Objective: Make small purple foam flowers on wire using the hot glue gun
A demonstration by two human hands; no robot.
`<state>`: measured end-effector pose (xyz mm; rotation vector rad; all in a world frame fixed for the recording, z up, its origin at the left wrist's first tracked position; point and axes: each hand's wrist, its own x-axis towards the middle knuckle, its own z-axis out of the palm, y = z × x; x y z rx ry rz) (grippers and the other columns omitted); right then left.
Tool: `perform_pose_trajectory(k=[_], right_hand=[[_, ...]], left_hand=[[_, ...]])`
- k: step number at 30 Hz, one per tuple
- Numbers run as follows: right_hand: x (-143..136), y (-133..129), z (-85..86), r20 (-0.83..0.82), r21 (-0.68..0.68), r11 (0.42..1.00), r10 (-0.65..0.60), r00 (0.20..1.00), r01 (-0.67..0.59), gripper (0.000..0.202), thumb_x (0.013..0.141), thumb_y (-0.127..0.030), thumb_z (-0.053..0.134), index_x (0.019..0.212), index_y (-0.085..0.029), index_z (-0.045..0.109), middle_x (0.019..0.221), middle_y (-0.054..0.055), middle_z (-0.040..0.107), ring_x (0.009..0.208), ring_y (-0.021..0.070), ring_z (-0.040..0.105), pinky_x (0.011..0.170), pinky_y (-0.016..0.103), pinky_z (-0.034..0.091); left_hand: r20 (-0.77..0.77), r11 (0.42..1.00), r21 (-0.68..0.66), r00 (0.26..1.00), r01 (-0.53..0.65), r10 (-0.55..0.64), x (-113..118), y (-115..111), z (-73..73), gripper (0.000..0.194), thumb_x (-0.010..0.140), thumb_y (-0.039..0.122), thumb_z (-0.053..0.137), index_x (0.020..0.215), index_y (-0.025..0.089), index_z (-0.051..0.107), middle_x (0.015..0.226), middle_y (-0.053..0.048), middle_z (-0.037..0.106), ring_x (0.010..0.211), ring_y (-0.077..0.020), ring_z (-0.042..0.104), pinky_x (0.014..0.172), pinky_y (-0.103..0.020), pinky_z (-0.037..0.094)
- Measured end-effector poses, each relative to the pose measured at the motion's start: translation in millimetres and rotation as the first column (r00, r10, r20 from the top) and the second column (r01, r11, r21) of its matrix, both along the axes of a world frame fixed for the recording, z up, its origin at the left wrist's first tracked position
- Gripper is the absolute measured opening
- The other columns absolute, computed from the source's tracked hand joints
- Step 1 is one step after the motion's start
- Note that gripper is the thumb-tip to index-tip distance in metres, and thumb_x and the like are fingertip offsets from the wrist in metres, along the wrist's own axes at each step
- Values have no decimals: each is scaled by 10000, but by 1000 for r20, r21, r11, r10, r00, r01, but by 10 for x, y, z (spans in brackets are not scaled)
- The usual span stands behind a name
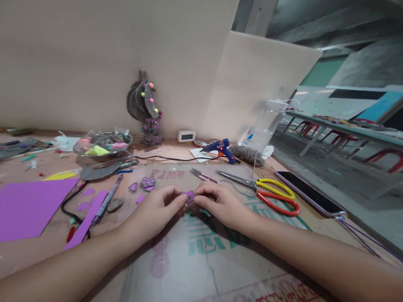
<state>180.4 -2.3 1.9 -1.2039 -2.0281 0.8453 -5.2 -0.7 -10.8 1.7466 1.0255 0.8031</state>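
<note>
Both hands meet at the middle of the work surface around a small purple piece (189, 197). My left hand (164, 209) pinches its left side between thumb and fingers. My right hand (222, 205) pinches the right side. Fingertips partly cover the piece. Just left of the hands lie a purple petalled piece with grey edging (147, 183) and a smaller heart-like one (132, 187). Scissors with yellow and red handles (275, 195) rest right of my right hand, beside small pink-handled snips (205, 176).
Purple sheet (26, 209), purple strip (85, 221) and pen (107, 199) are at left. Behind stand a metal bowl (81, 155), a hanging ornament (143, 104), a white clock (186, 136), a blue glue gun (222, 148) and grey yarn (246, 155). A phone (310, 193) lies at right.
</note>
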Motion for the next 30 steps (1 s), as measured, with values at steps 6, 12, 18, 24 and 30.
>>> perform_pose_trajectory(k=[6,12,18,24,30], right_hand=[[7,-10,18,44,78,996,-38,998,35,149,766,-281,631,851,-160,650,796,27,636,743,139,567,685,263,448],[2,0,-32,100,147,989,-47,994,32,75,765,-239,634,751,-166,639,715,5,600,692,124,541,659,250,428],[-15,-11,6,83,94,994,-57,995,49,71,779,-195,584,734,-162,629,702,2,599,662,115,533,625,231,422],[-47,-26,56,60,21,996,-88,994,87,101,777,-176,547,693,-148,596,672,3,579,658,122,519,622,232,411],[-19,-28,46,36,29,999,-25,999,24,143,806,-229,542,705,-151,608,699,17,590,680,135,534,653,249,420]], left_hand=[[-2,999,-31,1000,-21,21,-7,2,16,253,833,370,467,699,171,546,612,31,522,570,-119,473,525,-216,337],[-21,1000,-15,1000,-10,9,-19,22,-19,284,820,418,485,697,172,556,610,25,535,566,-126,496,523,-219,353],[-3,999,-32,1000,9,-9,-14,16,-23,288,821,425,492,705,172,569,625,23,560,588,-128,517,551,-224,371],[104,999,-39,994,18,-14,-2,28,-54,292,860,406,436,787,166,584,661,9,565,618,-134,523,566,-230,392],[87,1000,-23,996,-5,7,-7,26,-52,277,857,391,455,741,164,565,646,18,537,607,-128,494,570,-232,374]])
